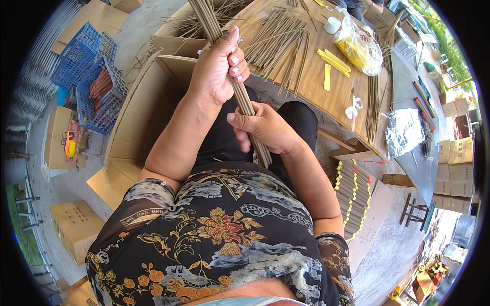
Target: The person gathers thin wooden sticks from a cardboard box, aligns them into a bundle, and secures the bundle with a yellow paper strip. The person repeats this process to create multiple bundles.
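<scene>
A long bundle of thin brown sticks (pixel 241 94) slants across my lap, its upper end leaning to the left. Around its upper part my left hand (pixel 219 69) is closed, thumb pointing up along the sticks. Lower down, my right hand (pixel 268 127) holds the same bundle, with the thumb across the front and the fingers partly hidden behind. The bottom ends stick out below that hand, near my shirt. Many loose sticks (pixel 278 43) lie fanned out on the wooden table (pixel 334 109) in front of me.
On the table are yellow strips (pixel 334 62), a plastic bag (pixel 360 46) with yellow contents, and white-handled scissors (pixel 354 107). An open carton (pixel 135 102) stands left, beyond it blue crates (pixel 94 120). Yellow-banded bundles (pixel 352 196) lie at right. Another person's arm (pixel 376 6) shows at the far edge.
</scene>
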The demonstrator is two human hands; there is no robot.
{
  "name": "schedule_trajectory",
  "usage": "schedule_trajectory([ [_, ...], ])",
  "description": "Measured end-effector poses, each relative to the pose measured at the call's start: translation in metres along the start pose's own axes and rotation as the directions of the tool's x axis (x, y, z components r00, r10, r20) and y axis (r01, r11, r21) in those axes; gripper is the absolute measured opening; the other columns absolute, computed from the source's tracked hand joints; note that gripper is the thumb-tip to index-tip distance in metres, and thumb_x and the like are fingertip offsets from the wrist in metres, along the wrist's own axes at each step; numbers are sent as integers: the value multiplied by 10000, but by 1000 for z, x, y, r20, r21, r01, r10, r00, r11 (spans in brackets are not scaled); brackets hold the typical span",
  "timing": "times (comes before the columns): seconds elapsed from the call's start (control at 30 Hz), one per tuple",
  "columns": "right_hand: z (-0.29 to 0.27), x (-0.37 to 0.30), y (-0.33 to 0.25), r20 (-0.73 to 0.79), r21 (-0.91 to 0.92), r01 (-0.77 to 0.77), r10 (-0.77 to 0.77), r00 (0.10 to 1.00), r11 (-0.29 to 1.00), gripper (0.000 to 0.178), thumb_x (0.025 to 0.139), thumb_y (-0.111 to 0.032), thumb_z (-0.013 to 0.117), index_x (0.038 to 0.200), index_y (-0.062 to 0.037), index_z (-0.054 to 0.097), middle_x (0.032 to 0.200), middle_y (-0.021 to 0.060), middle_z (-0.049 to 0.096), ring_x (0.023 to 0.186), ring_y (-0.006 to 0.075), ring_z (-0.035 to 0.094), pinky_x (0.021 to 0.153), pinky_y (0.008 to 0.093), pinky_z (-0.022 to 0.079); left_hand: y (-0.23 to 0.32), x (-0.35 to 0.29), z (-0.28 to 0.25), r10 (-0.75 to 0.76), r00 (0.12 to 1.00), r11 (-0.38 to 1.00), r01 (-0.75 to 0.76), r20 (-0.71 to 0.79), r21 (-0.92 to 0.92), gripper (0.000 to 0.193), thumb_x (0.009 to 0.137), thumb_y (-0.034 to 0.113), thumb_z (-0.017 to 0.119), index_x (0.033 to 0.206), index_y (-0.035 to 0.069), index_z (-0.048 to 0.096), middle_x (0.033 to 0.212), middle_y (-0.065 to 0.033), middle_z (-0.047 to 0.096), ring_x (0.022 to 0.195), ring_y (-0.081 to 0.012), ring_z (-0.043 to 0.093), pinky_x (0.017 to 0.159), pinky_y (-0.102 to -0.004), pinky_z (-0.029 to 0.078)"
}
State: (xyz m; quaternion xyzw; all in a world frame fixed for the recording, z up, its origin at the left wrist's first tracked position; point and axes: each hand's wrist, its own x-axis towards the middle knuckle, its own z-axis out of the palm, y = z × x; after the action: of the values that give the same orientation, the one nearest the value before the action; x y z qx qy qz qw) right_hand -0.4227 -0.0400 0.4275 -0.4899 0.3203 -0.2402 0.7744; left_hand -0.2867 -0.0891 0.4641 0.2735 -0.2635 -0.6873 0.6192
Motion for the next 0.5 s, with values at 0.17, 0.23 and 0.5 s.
schedule_trajectory([
  [0.17, 11, 2, 0, -303, -414, -11, -127, 944, 910, 300, 822, -276, 593, 748, -11, 474, 532, 92, 522, 422, 173, 518, 403, 301, 406, -3, -2, 8, 111, 985, 988, -94, -135, 125, 354, 805, 347, 626, 618, 148, 401, 483, 44, 383, 384, -58, 351, 373, -201, 292],
  [0.23, 6, 12, 17, -353, -649, 69, -380, 855, 757, 302, 817, -285, 570, 776, 3, 488, 599, 214, 556, 513, 342, 563, 490, 407, 442, -6, 2, 7, 152, 977, 982, -132, -149, 137, 359, 796, 346, 637, 617, 148, 397, 486, 41, 382, 392, -62, 350, 377, -208, 291],
  [0.5, 4, 18, 21, -320, -896, -10, -631, 706, 443, 312, 805, -285, 594, 698, -23, 463, 557, 172, 561, 471, 321, 561, 456, 387, 463, -7, 5, 9, 155, 973, 984, -137, -171, 112, 355, 813, 336, 618, 610, 157, 388, 490, 46, 387, 387, -58, 341, 370, -202, 286],
])
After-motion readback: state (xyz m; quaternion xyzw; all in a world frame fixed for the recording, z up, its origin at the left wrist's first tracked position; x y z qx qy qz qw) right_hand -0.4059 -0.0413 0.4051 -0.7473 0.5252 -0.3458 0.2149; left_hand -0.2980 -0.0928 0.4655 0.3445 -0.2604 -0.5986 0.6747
